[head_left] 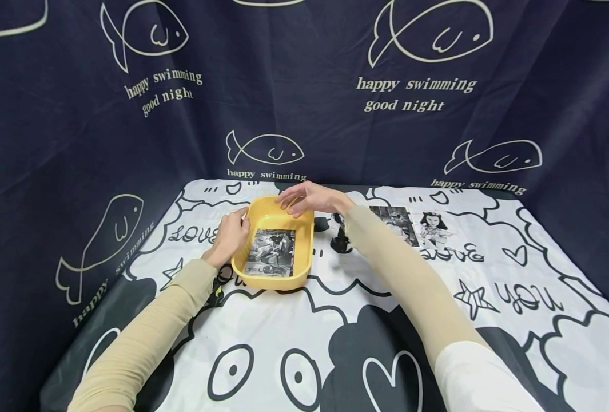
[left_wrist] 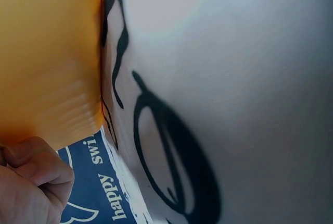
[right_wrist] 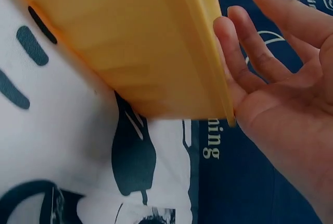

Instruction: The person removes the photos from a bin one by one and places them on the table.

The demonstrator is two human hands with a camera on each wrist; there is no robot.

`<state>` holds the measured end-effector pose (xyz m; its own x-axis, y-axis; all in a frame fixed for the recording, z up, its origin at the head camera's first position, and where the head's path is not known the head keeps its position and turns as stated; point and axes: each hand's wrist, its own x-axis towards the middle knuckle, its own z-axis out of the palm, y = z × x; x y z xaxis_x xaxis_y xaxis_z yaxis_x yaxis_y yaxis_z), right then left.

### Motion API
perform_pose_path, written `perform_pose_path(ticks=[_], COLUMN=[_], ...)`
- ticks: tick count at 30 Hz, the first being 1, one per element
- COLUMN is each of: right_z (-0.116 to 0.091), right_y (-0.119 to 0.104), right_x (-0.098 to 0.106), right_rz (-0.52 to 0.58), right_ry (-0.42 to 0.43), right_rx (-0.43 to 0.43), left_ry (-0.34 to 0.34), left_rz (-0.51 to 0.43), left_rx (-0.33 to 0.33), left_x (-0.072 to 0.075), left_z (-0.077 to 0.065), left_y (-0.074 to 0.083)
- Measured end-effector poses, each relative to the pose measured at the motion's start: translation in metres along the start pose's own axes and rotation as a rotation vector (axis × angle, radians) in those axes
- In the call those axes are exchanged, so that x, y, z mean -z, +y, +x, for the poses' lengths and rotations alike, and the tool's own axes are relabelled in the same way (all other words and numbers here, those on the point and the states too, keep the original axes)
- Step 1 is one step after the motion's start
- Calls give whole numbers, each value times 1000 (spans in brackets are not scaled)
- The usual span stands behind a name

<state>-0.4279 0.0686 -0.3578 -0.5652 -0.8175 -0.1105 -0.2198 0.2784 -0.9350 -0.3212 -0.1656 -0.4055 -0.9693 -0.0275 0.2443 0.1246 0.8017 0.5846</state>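
A yellow plastic basin [head_left: 278, 282] stands on the patterned cloth. Flat inside it lies a black-and-white picture card [head_left: 270, 253]. My left hand [head_left: 229, 233] grips the basin's left side, its fingers bent at the rim; in the left wrist view the hand [left_wrist: 34, 179] appears against the yellow wall. Over the far right corner is my right hand [head_left: 311, 198], fingers loosely bent and spread above the basin's inside. The right wrist view shows this hand [right_wrist: 291, 88] right at the rim, with nothing held between thumb and fingers.
Right of the basin, partly behind the right forearm, lie a black-and-white picture [head_left: 398, 224], another of a figure [head_left: 432, 230] and a small dark item [head_left: 341, 239]. A dark item with a yellow spot [head_left: 215, 292] is near the left wrist. A navy fish-print curtain [head_left: 330, 137] hangs behind.
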Motion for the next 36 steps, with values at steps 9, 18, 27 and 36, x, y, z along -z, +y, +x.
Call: perform_pose_path(ticks=[9,18,27,36], right_z=[18,23,30,33], right_y=[0,0,0,0], right_x=[-12,-19,-23,-21], right_rz=[-75,-129,-158,-195], right_ry=[-11,-77,-118,-154], right_rx=[-83,-160,-262,-320], left_ry=[3,3,5,8], left_rz=[-1,4,6,50], left_rx=[-9,0,-13,-28], left_x=[-1,-2,-1,1], left_z=[-1,0,-1,0], left_y=[1,-1,-1,0])
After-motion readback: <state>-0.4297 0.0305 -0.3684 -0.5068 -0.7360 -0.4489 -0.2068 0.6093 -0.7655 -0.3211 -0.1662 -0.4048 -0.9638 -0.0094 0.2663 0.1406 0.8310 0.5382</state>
